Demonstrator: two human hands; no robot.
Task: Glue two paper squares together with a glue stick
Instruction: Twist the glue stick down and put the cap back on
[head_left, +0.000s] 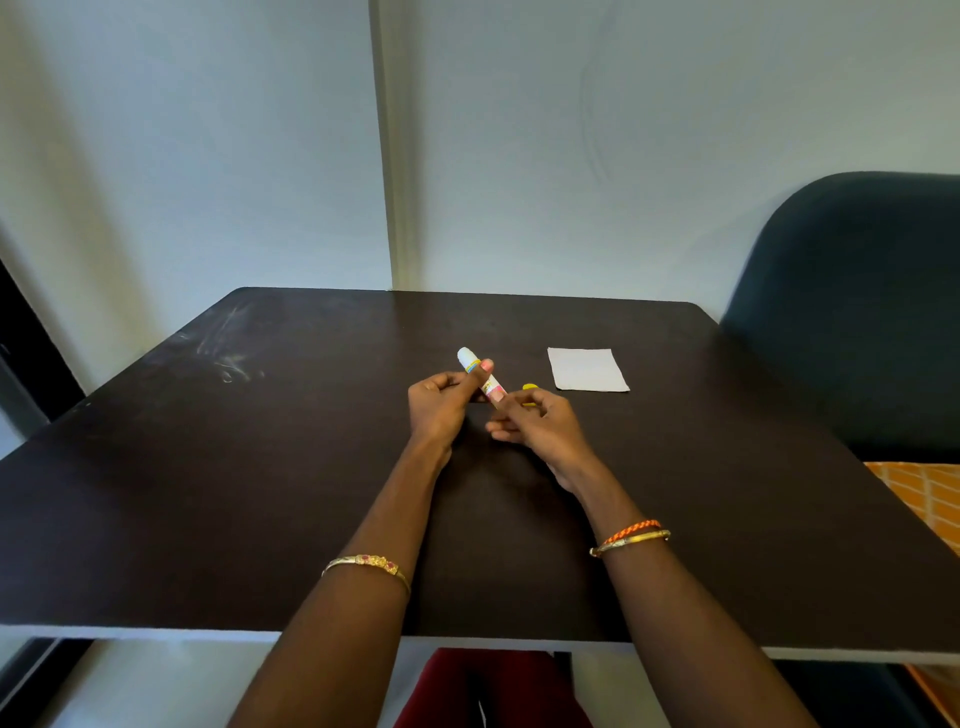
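Glue stick (480, 375) between both hands (441, 408)

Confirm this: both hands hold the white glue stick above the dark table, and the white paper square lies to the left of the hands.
Not quite. The head view shows the white paper square lying to the right of the hands, not the left. The left hand and right hand do hold the white glue stick above the dark table.
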